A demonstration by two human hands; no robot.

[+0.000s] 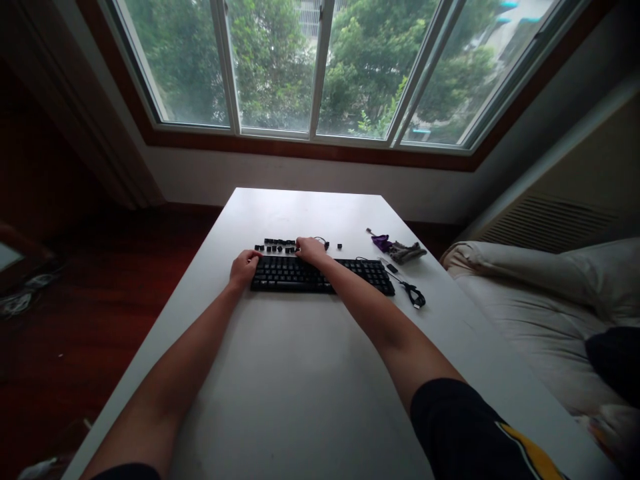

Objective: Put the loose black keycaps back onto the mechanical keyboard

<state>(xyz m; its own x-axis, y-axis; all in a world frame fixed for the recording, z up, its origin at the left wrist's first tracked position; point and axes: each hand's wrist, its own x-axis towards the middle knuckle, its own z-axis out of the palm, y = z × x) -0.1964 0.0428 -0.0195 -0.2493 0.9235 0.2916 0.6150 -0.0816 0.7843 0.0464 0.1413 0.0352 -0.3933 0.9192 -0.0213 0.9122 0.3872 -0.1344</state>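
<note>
A black keyboard [295,275] lies across the white table, its cable running from the back edge. My left hand [245,268] is curled around its left end, thumb on the back left corner. Behind the keyboard, loose black keycaps [273,249] stand in two short rows. My right hand [311,250] reaches over the keyboard to the right end of these rows. Its fingertips are pinched together beside the keycaps; whatever is between them is too small to make out. A single keycap [339,247] sits apart, to the right of that hand.
Right of the keyboard lie a coiled black USB cable [415,295], a small black piece [392,269], a purple cloth [381,243] and a grey cloth [407,253]. The white table [280,373] stands before a window [273,67], with a sofa [520,300] on the right.
</note>
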